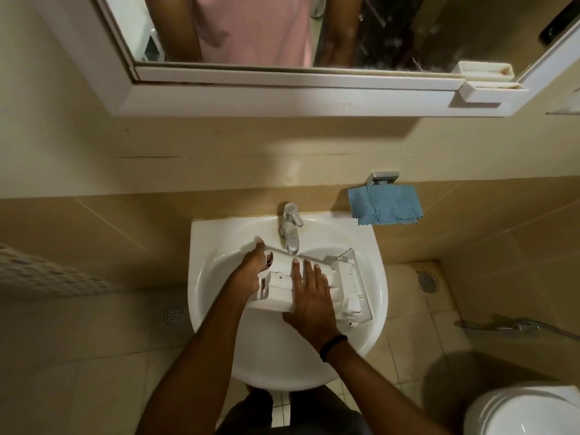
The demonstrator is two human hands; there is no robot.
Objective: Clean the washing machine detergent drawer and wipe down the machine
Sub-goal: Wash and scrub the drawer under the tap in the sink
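1. The white detergent drawer (345,277) is lying across the basin of the sink (276,356), with its far edge sitting just under the spout of the single faucet (290,227).
2. The left hand (252,270) is gripping the drawer's left end, thumb on top and fingers reaching over the far side.
3. The right hand (310,299) is lying flat on the drawer's middle, fingers straight and slightly spread, pressing down. One black wristband (333,346) is circling its wrist.
4. One blue cloth (387,205) is hanging from a metal holder (382,178) on the wall, right of the faucet and apart from the drawer.
5. Two drains are showing in the tiled floor: the left drain (174,315) and the right drain (426,281), one on each side of the sink.
6. One toilet (527,412) is sitting at the lower right, with a sprayer hose (508,326) near it.
7. One mirror cabinet (282,98) is hanging above the sink.
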